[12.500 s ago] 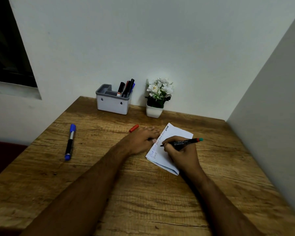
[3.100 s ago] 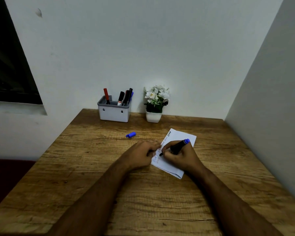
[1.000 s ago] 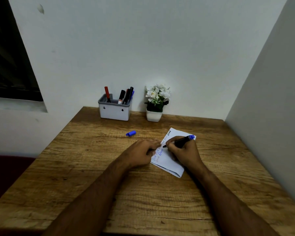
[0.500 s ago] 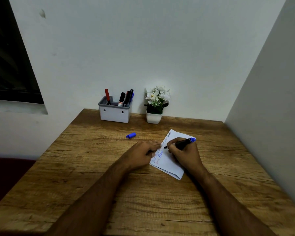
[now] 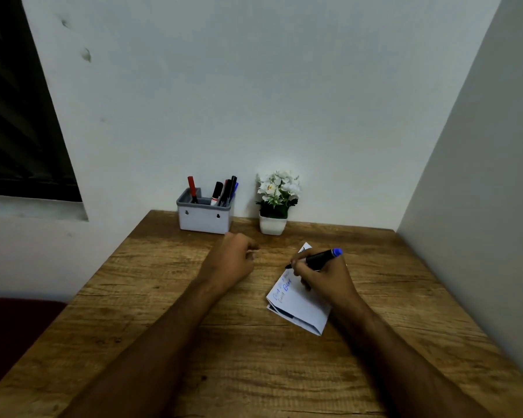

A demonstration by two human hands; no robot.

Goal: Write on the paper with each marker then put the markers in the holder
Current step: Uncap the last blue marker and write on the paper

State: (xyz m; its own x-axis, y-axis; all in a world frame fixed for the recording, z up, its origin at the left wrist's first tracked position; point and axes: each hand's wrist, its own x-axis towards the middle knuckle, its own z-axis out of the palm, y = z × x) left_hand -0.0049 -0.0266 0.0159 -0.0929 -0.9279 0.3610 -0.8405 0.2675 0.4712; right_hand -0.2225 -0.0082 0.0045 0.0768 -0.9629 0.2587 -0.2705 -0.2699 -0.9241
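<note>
Blue marker (image 5: 320, 258) pinched low on its barrel in the right hand (image 5: 323, 277), tip over the paper (image 5: 299, 306).
Light, stiff, smooth: likely best held mid-barrel. Left hand (image 5: 233, 260) curled loosely on the surface (image 5: 163, 297) toward the holder (image 5: 204, 217); cannot tell what it holds.

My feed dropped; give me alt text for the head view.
The right hand holds an uncapped blue marker over the folded paper, while the left hand is closed on the wooden desk, short of the marker holder.
</note>
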